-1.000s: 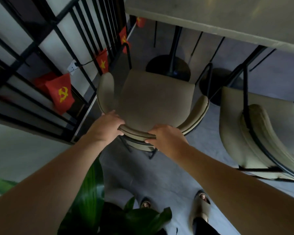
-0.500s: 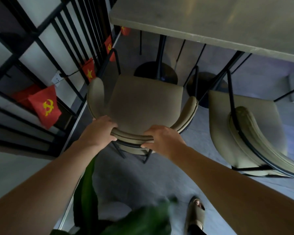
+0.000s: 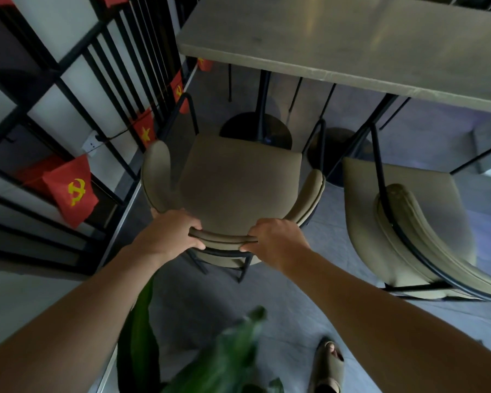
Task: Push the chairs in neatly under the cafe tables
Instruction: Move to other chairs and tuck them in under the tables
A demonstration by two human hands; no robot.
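A beige padded chair [image 3: 238, 180] with a curved backrest and black metal legs stands in front of me, facing a grey cafe table [image 3: 338, 41]. Its front edge sits near the table's round black base [image 3: 255, 131], short of the tabletop's near edge. My left hand [image 3: 167, 234] grips the left part of the backrest's top rail. On the right part of the same rail my right hand [image 3: 278, 239] is closed too. A second beige chair [image 3: 408, 222] stands to the right, turned at an angle.
A black metal railing [image 3: 102, 80] hung with small red flags [image 3: 71, 194] runs close along the chair's left side. Green plant leaves [image 3: 221, 361] rise by my legs. My sandalled foot [image 3: 328, 364] rests on the grey floor. Another round table base [image 3: 338, 148] lies between the chairs.
The chair and both hands have shifted forward toward the table, and more of the tabletop has come into view. My grip on the backrest is unchanged.
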